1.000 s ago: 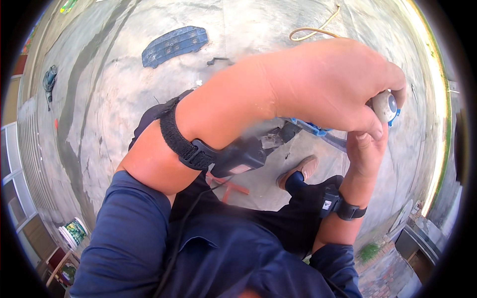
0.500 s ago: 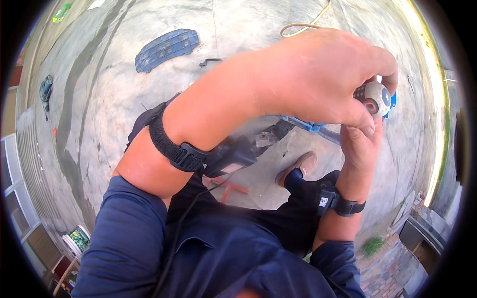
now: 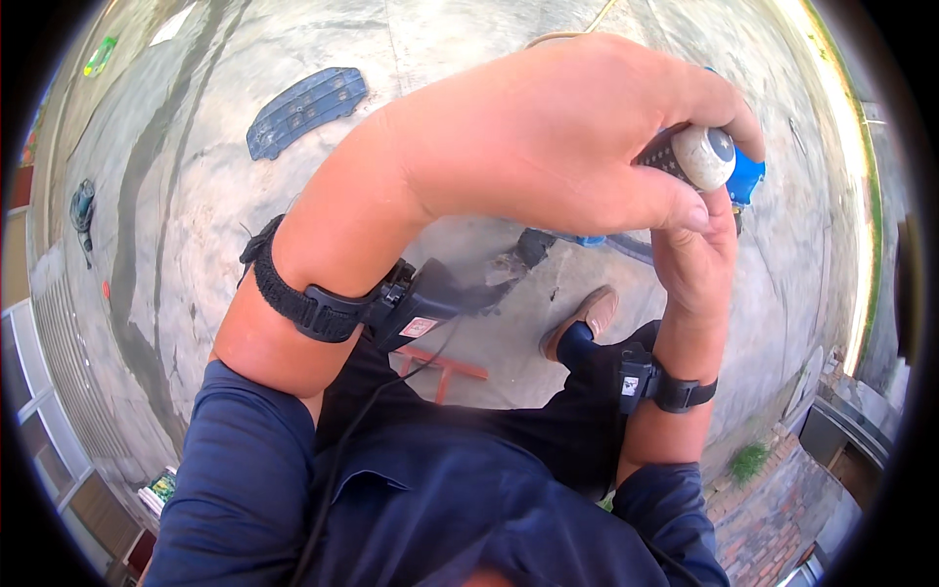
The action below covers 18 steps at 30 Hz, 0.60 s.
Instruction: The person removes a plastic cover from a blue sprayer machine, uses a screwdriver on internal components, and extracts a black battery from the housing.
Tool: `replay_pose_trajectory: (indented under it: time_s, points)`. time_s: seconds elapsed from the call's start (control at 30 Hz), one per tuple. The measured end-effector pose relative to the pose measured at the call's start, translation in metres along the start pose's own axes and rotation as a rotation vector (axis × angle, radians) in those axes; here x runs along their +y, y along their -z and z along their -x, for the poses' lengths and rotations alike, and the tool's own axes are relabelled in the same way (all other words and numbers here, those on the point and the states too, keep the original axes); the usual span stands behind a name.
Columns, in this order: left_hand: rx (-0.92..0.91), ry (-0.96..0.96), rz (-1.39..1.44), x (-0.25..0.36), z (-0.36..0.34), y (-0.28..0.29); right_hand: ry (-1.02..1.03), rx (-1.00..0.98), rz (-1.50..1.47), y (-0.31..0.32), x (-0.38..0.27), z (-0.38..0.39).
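Note:
My left hand (image 3: pixel 577 137) reaches across to the right with its fingers and thumb wrapped round a dark, dotted handle grip (image 3: pixel 662 158). The grip ends in a rounded, whitish cap (image 3: pixel 700 159) with a dark round mark. Just below it is my right hand (image 3: pixel 696 259), raised close to the cap. Its fingers look curled, but they are partly hidden and what they hold cannot be made out. A glossy blue part (image 3: pixel 747 178) shows behind the cap, touching or close to both hands. More blue and grey parts (image 3: pixel 597 240) show under my left wrist, mostly covered.
On the concrete floor (image 3: pixel 411 44) lie a curved blue-grey panel (image 3: pixel 306 110) and, farther left, a teal power tool (image 3: pixel 83 220). A red metal stand (image 3: pixel 445 370) is by my legs. A black cable (image 3: pixel 357 421) hangs over my front. Bricks (image 3: pixel 773 538) lie at lower right.
Both hands have shifted slightly left, the left one also a little up. The capped grip has turned, so the reddish opening seen before no longer shows. More of the blue part shows. The view has shifted slightly.

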<state>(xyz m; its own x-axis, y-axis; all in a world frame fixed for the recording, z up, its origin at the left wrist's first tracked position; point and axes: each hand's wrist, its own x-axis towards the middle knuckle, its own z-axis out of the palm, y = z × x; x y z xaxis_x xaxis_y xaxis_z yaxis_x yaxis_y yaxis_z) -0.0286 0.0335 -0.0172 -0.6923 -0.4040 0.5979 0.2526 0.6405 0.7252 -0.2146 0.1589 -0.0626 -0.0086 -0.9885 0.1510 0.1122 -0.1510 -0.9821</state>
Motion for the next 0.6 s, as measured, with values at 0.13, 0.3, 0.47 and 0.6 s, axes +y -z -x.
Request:
replay_pose_trajectory:
  time_s: [0.13, 0.3, 0.47, 0.6]
  points:
    - [-0.127, 0.176, 0.082, 0.009, -0.001, 0.010, -0.057, 0.028, -0.059, -0.004, 0.000, 0.000]
    - [0.025, 0.033, -0.020, 0.002, -0.001, 0.000, 0.109, -0.053, 0.090, -0.005, 0.004, -0.001]
    - [-0.107, 0.111, 0.184, 0.004, 0.000, 0.007, -0.068, -0.024, -0.107, -0.003, 0.003, 0.003]
    - [-0.177, 0.021, 0.138, -0.002, -0.004, 0.026, 0.008, -0.038, -0.065, -0.008, 0.003, 0.000]
